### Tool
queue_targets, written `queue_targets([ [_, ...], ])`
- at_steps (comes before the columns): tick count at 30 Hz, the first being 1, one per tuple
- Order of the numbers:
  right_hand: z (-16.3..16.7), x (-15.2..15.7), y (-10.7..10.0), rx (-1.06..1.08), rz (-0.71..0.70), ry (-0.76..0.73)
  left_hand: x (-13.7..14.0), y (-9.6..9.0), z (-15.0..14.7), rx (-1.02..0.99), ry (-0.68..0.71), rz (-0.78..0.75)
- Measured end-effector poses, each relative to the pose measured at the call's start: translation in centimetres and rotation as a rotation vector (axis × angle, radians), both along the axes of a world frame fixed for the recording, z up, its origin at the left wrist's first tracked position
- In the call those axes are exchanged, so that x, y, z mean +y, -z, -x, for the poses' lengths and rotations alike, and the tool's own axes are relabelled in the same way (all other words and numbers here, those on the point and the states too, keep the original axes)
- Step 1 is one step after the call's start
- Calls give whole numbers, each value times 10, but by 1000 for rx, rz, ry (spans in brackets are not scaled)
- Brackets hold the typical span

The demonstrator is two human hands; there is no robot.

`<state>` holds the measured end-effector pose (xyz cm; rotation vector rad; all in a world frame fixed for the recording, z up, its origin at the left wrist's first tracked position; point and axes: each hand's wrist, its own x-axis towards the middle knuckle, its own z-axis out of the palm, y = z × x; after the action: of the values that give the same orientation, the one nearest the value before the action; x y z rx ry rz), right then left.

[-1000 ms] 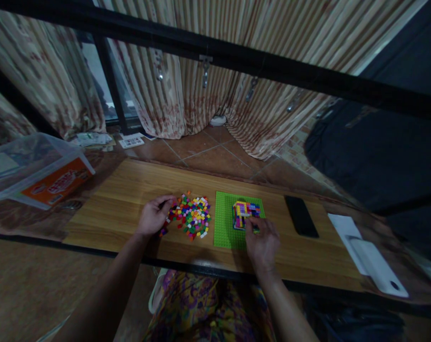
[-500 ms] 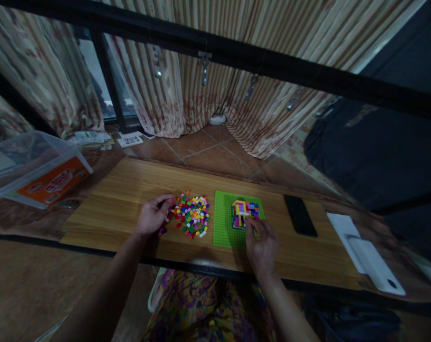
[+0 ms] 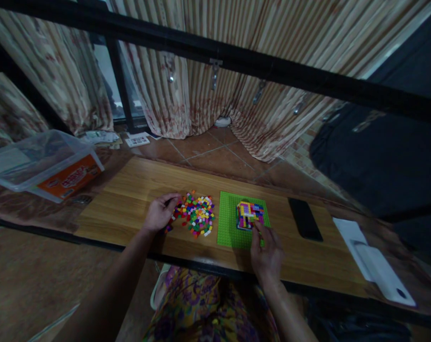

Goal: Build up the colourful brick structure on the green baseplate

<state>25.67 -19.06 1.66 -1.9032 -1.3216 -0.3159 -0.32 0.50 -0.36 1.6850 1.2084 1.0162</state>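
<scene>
On the green studded baseplate (image 3: pixel 226 223) stands a small block-like build of multicoloured building bricks (image 3: pixel 249 213), with yellow and pink on top. My right hand (image 3: pixel 267 251) is at its near right corner, thumb and index finger slightly apart, with nothing visible between them. I cannot tell whether the fingertips touch the build. To the left lies a loose pile of small coloured bricks (image 3: pixel 197 216). My left hand (image 3: pixel 161 213) rests at the pile's left edge, thumb and fingers pinched together; what they hold, if anything, is too small to make out.
A black phone (image 3: pixel 305 218) lies right of the baseplate on the wooden table (image 3: pixel 129 204). Beyond it are a white sheet (image 3: pixel 350 232) and a white device (image 3: pixel 384 273). A clear plastic box (image 3: pixel 47 161) with an orange label stands at the far left. A dark bar crosses above.
My right hand has drawn back slightly from the build, and its fingertips have parted. My left hand stays pinched beside the pile. The whole view has shifted a little.
</scene>
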Motion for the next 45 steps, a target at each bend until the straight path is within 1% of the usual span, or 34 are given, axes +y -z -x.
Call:
queue_targets([
  [2,12,-3,-1,22,-6,-27,0,0,0,2,2,4],
  [5,33,0,-1,79,47,-127,0,1,0,8,4,3],
  [8,51,14,-2,121,137,-238,0,3,1,26,11,-8],
  [11,62,34,-3,126,206,-301,1,5,1,26,28,-21],
  [16,69,65,-5,92,261,-355,1,6,1,31,30,-38],
  [19,73,76,-5,58,338,-389,1,7,1,40,24,-41],
  [23,76,85,-7,-6,433,-376,1,7,1,45,30,-52],
  [27,72,91,-10,-42,497,-391,0,6,1,47,23,-51],
  [30,69,95,-13,-65,514,-407,0,4,0,49,16,-55],
  [34,70,97,-15,-42,493,-424,-1,4,0,45,15,-58],
  [37,71,93,-15,29,439,-415,-1,5,0,38,19,-51],
  [39,71,87,-16,126,382,-402,0,5,0,34,23,-44],
  [45,62,57,-18,661,256,-395,1,5,1,29,29,-32],
])
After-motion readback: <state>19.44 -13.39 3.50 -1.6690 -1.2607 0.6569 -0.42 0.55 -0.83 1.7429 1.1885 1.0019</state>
